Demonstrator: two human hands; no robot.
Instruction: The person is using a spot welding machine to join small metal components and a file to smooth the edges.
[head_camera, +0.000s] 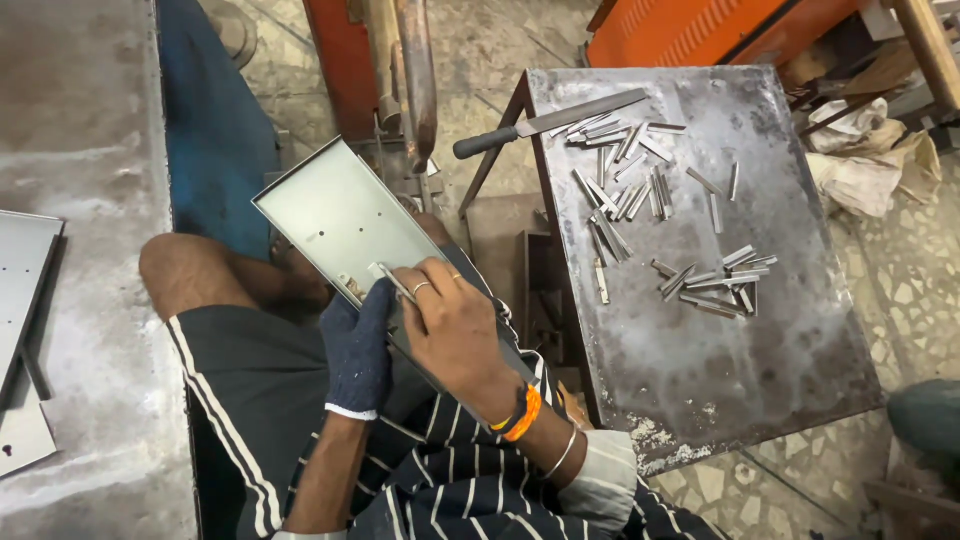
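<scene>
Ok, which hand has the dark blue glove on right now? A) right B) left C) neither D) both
B: the left hand wears the dark blue glove against the grey metal panel, while the right hand is bare, with a ring and wristbands.

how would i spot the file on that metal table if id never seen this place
Find the worn steel table on the right, strewn with short metal strips. At its far left corner lies the file, its black handle overhanging the edge. It is the only long thing with a handle there.
</scene>
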